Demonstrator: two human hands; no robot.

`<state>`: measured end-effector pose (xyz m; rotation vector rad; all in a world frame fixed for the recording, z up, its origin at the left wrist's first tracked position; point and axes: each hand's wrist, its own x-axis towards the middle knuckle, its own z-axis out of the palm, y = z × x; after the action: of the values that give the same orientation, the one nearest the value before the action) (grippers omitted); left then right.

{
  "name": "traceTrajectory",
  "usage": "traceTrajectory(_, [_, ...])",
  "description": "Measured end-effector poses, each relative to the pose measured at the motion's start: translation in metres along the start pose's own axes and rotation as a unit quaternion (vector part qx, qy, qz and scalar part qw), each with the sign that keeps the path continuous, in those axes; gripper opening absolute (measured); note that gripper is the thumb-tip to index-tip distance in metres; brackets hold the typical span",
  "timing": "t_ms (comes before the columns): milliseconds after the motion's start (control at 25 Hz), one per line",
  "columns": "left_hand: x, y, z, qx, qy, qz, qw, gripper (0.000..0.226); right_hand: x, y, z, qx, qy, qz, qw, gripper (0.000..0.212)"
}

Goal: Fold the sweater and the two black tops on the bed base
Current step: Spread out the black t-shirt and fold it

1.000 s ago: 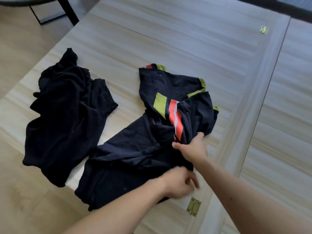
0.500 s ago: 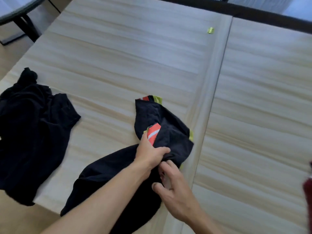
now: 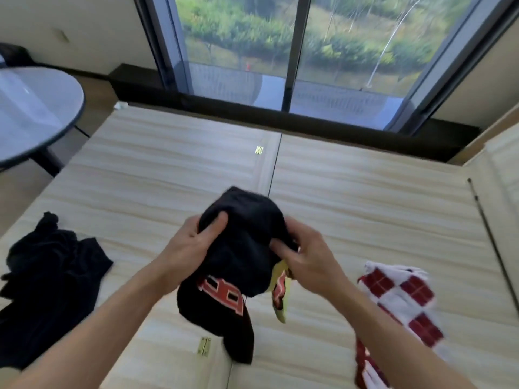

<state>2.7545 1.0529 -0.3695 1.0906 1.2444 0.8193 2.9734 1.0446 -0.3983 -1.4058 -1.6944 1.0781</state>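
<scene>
Left hand point(image 3: 193, 242) and right hand point(image 3: 306, 254) clutch the bunched black top point(image 3: 244, 242) (print partly hidden).

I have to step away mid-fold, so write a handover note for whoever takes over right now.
Hands: left hand and right hand each have a grip on the bunched printed black top, held up over the bed base.
Others: plain black top crumpled at the base's left edge; checked sweater rumpled on the right.
Done: nothing looks folded.
Left: fold all three.
</scene>
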Motion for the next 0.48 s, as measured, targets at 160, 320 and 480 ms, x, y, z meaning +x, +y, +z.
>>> traceTrajectory(160, [-0.047, 0.128, 0.029, 0.103, -0.044, 0.078, 0.991, 0.028, -0.003, -0.139, -0.099, 0.041, 0.043, -0.088, 0.994, 0.005])
traceTrajectory(320, [-0.088, 0.248, 0.051, 0.189, -0.054, 0.218, 0.956, 0.08, -0.015, -0.271, -0.164, -0.034, 0.054, -0.176, 0.982, 0.027])
traceTrajectory(480, [-0.122, 0.357, 0.08, 0.375, -0.02, 0.412, 0.83, 0.066, -0.031, -0.359, -0.203, -0.073, 0.123, -0.207, 0.968, 0.016])
